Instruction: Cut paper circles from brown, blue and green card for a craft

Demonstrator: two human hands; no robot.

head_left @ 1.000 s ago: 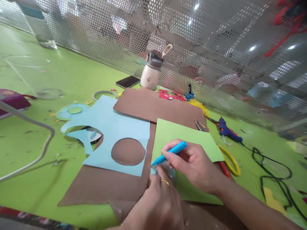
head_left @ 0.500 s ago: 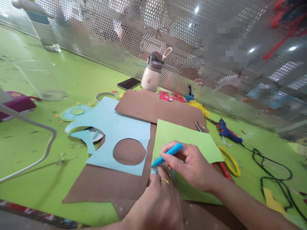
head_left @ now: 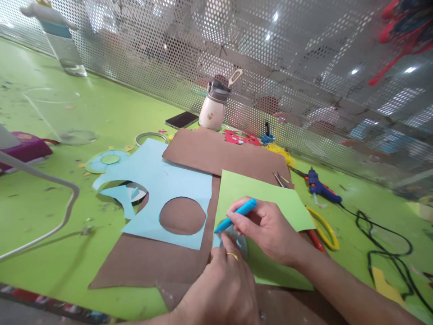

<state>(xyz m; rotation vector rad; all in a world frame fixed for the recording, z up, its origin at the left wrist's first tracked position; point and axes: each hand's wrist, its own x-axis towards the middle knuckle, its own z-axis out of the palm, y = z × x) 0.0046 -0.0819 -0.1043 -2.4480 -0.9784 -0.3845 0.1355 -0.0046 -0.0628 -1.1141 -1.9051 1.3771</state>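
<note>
A bright blue marker [head_left: 241, 210] is pinched in the fingers of my right hand [head_left: 274, 234], its tip down at the left edge of a light green paper sheet [head_left: 267, 194]. Below it, my left hand [head_left: 226, 284], with a gold ring, lies with fingertips stretched over a small light blue paper piece [head_left: 243, 243] on the green sheet. My fingers hide much of that piece. To the left lies a light blue paper sheet [head_left: 182, 180] with a round hole and a curved cutout. Brown cardboard [head_left: 145, 262] is underneath.
Scissors with yellow handles [head_left: 331, 239] and a blue glue gun [head_left: 320, 185] with a black cord lie to the right. A white bottle [head_left: 212, 110], a phone [head_left: 181, 119] and a clear cup [head_left: 54, 117] stand or lie farther back. Perforated metal [head_left: 152, 58] borders the table.
The marker tip has shifted slightly up along the edge of the small blue paper piece. My left hand stays in nearly the same place.
</note>
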